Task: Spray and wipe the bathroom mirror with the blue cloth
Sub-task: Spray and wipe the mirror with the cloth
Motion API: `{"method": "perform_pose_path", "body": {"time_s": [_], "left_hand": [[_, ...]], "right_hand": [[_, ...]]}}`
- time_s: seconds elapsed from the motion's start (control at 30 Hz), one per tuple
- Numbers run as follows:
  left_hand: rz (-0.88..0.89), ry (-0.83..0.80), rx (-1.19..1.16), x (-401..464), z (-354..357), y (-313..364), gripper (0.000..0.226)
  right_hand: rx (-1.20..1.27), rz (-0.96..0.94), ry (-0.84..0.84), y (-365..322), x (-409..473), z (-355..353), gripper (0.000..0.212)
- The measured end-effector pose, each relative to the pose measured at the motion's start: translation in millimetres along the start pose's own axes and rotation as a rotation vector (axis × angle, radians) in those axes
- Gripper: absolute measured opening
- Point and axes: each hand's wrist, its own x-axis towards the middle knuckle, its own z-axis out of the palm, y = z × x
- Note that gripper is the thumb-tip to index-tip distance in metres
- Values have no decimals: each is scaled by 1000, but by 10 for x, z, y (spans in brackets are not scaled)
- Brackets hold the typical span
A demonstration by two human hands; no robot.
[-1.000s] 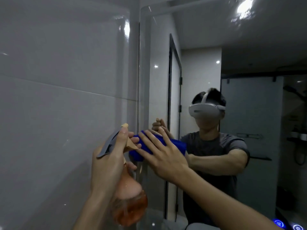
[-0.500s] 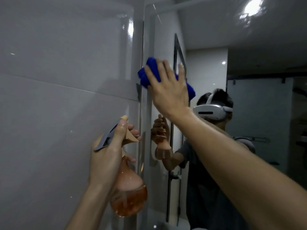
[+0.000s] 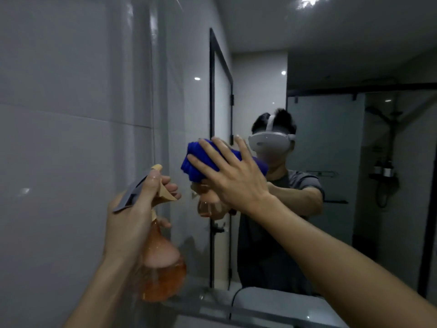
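The bathroom mirror [image 3: 331,67] fills the right two thirds of the view and reflects a person with a white headset. My right hand [image 3: 233,176] presses the bunched blue cloth [image 3: 195,164] flat against the glass near the mirror's left side, fingers spread over it. My left hand [image 3: 134,216] grips an orange translucent spray bottle [image 3: 160,268] by its neck, thumb on the grey trigger head, held upright in front of the wall just left of the mirror's edge. The bottle's reflection shows below the cloth.
A glossy grey tiled wall [image 3: 71,114] takes up the left. A narrow ledge [image 3: 212,306] runs below the mirror, with a white basin rim [image 3: 283,304] at the bottom. Reflected in the glass are a black-framed door and a shower area.
My right hand has swept the cloth from mid height up to the mirror's upper left, then back down to mid height. The bottle in my left hand has stayed about where it was.
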Motion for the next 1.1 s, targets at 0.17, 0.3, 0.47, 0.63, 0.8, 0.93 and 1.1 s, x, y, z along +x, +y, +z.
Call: {"method": "perform_pose_path", "body": {"time_s": [0.17, 0.3, 0.47, 0.63, 0.8, 0.93, 1.1], "left_hand": [[94, -47, 18, -509, 586, 39, 29], [44, -98, 27, -721, 1083, 24, 30], [-7, -170, -17, -1120, 1792, 5, 28], [-43, -224, -69, -1517, 2476, -96, 25], [-89, -298, -97, -1932, 3084, -235, 24], [-115, -368, -95, -2213, 3455, -406, 30], [-181, -437, -88, -2544, 3713, -742, 30]], "right_hand": [[-84, 180, 58, 734, -675, -222, 55], [-118, 293, 61, 1210, -1289, -389, 55], [-180, 413, 91, 1893, -2124, -608, 56], [-220, 502, 69, 2536, -2961, -698, 59], [-241, 583, 125, 2906, -3635, -853, 57], [-191, 668, 115, 2956, -4054, -906, 56], [-102, 716, 158, 2875, -4524, -851, 54]]}}
